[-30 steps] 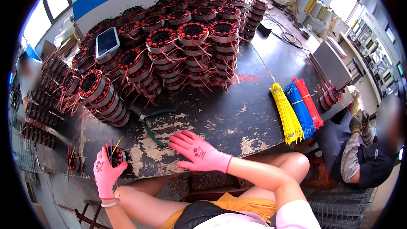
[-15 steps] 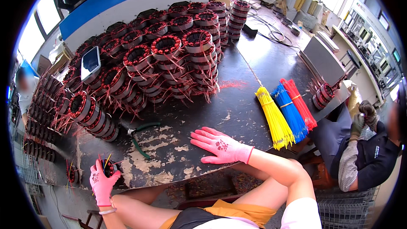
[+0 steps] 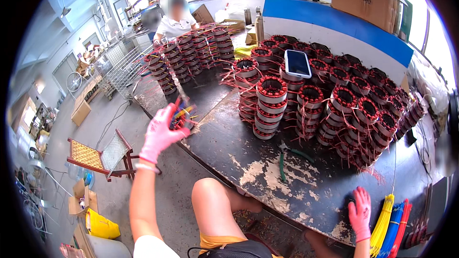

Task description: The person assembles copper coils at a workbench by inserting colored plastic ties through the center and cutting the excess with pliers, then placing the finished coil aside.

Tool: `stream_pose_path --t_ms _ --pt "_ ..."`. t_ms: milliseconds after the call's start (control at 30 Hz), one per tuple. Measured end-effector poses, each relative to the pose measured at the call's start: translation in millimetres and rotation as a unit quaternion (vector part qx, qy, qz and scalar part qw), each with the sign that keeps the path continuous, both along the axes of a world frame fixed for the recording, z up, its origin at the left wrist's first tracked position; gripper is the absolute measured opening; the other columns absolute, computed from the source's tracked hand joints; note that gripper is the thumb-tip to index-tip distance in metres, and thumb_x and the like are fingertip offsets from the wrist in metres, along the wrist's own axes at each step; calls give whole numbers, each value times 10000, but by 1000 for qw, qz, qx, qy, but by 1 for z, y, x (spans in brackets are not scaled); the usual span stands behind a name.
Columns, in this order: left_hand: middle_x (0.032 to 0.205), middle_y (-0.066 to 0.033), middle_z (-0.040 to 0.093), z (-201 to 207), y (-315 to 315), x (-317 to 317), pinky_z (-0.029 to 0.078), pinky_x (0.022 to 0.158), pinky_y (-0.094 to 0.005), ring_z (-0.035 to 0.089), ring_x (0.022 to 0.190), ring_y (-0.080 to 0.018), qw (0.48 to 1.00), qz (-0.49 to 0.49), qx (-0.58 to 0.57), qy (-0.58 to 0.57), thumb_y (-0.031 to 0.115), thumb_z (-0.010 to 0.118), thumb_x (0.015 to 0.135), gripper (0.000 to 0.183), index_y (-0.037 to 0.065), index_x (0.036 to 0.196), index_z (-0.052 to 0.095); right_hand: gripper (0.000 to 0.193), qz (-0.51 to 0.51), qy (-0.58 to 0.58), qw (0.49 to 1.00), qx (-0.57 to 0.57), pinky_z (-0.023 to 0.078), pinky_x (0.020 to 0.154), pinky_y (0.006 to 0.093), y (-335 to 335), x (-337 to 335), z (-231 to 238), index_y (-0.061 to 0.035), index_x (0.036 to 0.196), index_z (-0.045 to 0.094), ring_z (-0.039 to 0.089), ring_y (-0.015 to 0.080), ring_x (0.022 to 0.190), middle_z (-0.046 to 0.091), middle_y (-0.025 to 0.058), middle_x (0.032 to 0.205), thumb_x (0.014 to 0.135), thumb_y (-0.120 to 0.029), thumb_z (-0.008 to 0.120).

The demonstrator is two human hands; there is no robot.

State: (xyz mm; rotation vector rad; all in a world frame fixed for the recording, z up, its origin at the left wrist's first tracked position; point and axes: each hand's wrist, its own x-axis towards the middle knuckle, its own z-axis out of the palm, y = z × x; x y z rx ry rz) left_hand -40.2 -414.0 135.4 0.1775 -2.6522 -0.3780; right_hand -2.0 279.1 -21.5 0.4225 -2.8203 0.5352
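My left hand (image 3: 162, 131), in a pink glove, grips a motor stator (image 3: 180, 118) with yellow, blue and red wires sticking out, at the table's left edge. Motion blurs it a little. My right hand (image 3: 360, 214), gloved in pink too, lies on the tabletop with its fingers stretched and holds nothing. Just right of it are bundles of yellow wires (image 3: 383, 224), blue wires (image 3: 393, 224) and red wires (image 3: 402, 222). Between my hands lie green-handled cutting pliers (image 3: 287, 155). Behind them stand stacks of red-wound stators (image 3: 271, 105).
A phone (image 3: 297, 63) rests on the stacks. More wired stator stacks (image 3: 162, 74) stand at the table's far left, where a person (image 3: 174, 21) is behind them. A chair (image 3: 103, 155) and a wire-mesh rack (image 3: 126, 69) stand on the floor to the left.
The view has swung left. My left hand has carried the stator leftward and away from me, toward the other wired stacks. My right hand still rests on the table near the wire bundles.
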Motion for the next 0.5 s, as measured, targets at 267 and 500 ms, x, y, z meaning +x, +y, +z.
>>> stream_pose_path --t_ms 267,500 --pt "1470 -168 543 -39 -81 -76 442 1122 -403 541 1352 -333 988 32 44 -146 549 892 626 1133 75 1549 439 535 12 -34 999 -9 282 1228 540 -67 19 2 -21 1340 595 440 416 1414 550 187 1464 845 -200 692" --pt "1451 -170 559 -76 -87 -89 450 1113 -395 552 1336 -340 988 17 87 -130 474 892 644 1074 55 1533 457 540 5 -43 999 -1 285 1225 543 -67 20 1 -21 1337 595 444 417 1405 545 181 1469 838 -199 695"
